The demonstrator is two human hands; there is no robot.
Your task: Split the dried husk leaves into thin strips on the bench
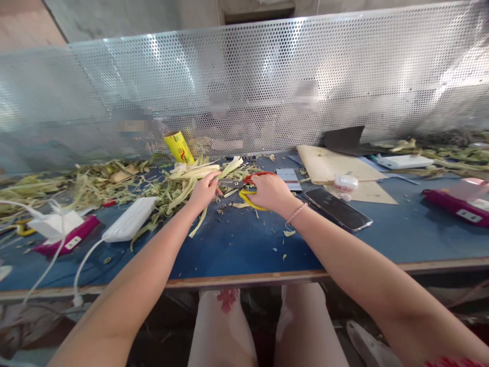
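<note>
My right hand [273,192] grips a pair of scissors with red and yellow handles [250,200], fingers wrapped round them. The metal blades [229,183] point left and reach close to the fingertips of my left hand [204,192]. Those left fingers are pinched together on a pale corn husk [196,172], partly hidden behind them. Around and behind my left hand lies a heap of shredded, dry green-yellow husks [168,191]. Small cut scraps [289,233] are scattered on the blue tabletop [237,250] below the scissors.
A yellow tube [179,148] leans behind the heap. Left are a white power bank [132,219] with a cable and a purple power strip [76,239]. To the right lie a phone [338,209], a card-like device [289,179], brown paper [336,165] and another purple strip [454,206]. A perforated metal screen [260,86] stands behind.
</note>
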